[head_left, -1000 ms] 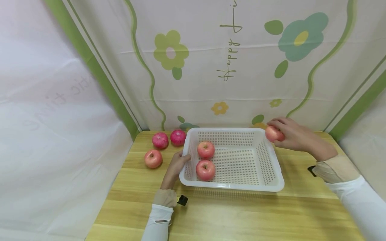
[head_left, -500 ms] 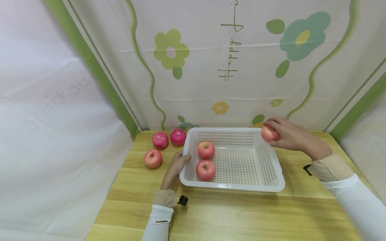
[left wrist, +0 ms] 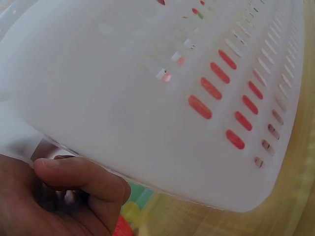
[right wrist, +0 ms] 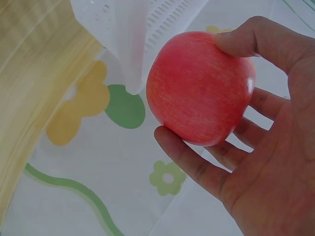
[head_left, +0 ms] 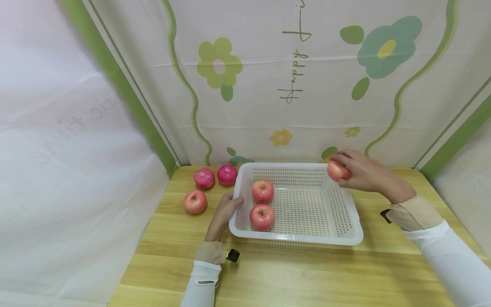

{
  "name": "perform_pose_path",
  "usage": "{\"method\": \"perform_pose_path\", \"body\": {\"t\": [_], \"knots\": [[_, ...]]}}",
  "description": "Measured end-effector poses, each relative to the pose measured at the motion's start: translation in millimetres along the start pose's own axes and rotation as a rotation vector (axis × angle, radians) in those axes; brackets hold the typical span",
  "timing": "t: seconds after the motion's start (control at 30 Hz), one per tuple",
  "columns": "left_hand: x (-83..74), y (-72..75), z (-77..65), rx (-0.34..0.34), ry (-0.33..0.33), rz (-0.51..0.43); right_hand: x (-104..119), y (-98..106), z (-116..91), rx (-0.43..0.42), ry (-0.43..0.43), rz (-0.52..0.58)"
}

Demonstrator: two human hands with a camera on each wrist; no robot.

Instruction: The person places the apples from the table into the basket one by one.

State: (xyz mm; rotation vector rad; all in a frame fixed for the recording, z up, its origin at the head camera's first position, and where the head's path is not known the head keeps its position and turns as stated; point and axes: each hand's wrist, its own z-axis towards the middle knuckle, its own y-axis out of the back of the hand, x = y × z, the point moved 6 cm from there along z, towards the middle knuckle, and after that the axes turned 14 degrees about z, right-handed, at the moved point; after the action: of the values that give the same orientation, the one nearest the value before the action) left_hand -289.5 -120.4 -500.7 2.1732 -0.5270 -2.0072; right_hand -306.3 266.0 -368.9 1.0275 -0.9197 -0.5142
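A white perforated plastic basket (head_left: 297,238) stands on the wooden table with two red apples, a rear one (head_left: 262,191) and a front one (head_left: 262,217), at its left end. My left hand (head_left: 225,209) grips the basket's left rim, thumb over the edge; in the left wrist view its fingers (left wrist: 106,184) curl under the rim. My right hand (head_left: 362,172) holds another red apple (head_left: 338,170) over the basket's back right corner. The right wrist view shows this apple (right wrist: 199,88) between the thumb and spread, bent fingers.
Left of the basket lie a pale red apple (head_left: 195,201) and two dark pink round fruits, one (head_left: 204,178) farther left and one (head_left: 227,175) close by the basket's corner. A white patterned curtain (head_left: 253,106) hangs behind the table (head_left: 291,277).
My right hand has carried its apple a little left, from beside the right rim to over the basket's back right corner. My left hand keeps its place on the rim.
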Motion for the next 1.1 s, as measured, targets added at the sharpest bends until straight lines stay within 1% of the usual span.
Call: {"method": "perform_pose_path", "body": {"t": [0.23, 0.37, 0.53, 0.7, 0.93, 1.0, 1.1], "knots": [[0.4, 0.2, 0.0, -0.004, 0.013, -0.009, 5.6, -2.6, 4.8, 0.003, 0.033, 0.0], [0.8, 0.7, -0.1, -0.01, 0.016, 0.0, 8.9, -4.5, 7.7, -0.009, 0.055, -0.005], [1.4, 0.9, -0.1, -0.009, 0.026, 0.012, 11.1, -8.8, 12.7, -0.013, 0.06, -0.004], [2.3, 0.6, 1.3, 0.01, 0.031, 0.009, 12.7, -12.9, 15.9, -0.002, 0.059, -0.004], [2.5, 0.2, 2.6, 0.055, 0.036, -0.013, 15.6, -18.7, 20.9, 0.011, 0.058, 0.005], [2.9, 0.4, 2.8, 0.051, 0.044, -0.004, 16.6, -19.9, 22.4, 0.014, 0.058, 0.004], [3.3, 0.6, 2.3, 0.024, 0.049, 0.016, 18.0, -22.1, 24.6, 0.024, 0.055, 0.004]]}}
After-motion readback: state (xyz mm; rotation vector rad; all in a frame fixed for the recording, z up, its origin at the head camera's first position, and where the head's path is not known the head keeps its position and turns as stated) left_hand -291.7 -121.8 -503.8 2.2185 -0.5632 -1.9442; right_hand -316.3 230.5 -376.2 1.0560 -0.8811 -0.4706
